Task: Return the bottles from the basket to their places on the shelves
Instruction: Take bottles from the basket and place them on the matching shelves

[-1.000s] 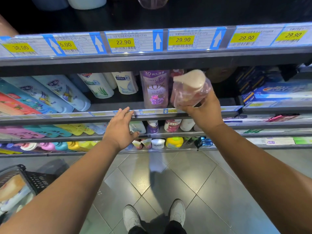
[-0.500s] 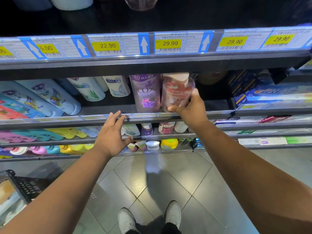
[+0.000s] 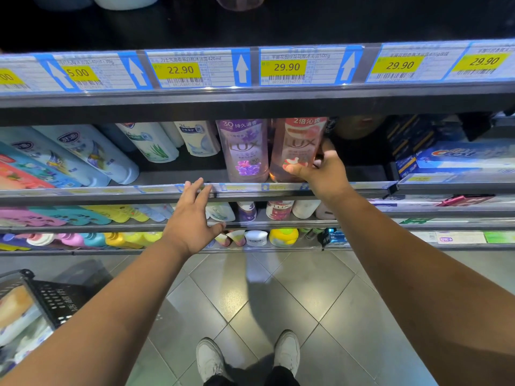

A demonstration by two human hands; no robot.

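Note:
A pink LUX bottle (image 3: 296, 143) stands upright on the middle shelf (image 3: 167, 188), right beside a purple LUX bottle (image 3: 245, 151). My right hand (image 3: 324, 169) grips the pink bottle low on its right side, thumb across the front. My left hand (image 3: 192, 218) hovers with straight, spread fingers at the shelf's front rail and holds nothing. The black basket (image 3: 55, 302) sits on the floor at the lower left with bottles inside, partly cut off by the frame edge.
White bottles (image 3: 150, 143) lean on the same shelf to the left. Toothpaste boxes (image 3: 457, 157) fill the right side. Lower shelves hold more bottles and tubes. The top shelf rail (image 3: 250, 68) carries price tags. Grey tiled floor and my shoes lie below.
My right hand carried the tilted pink bottle in under the upper shelf and stood it upright next to the purple one. The left hand stayed at the shelf rail.

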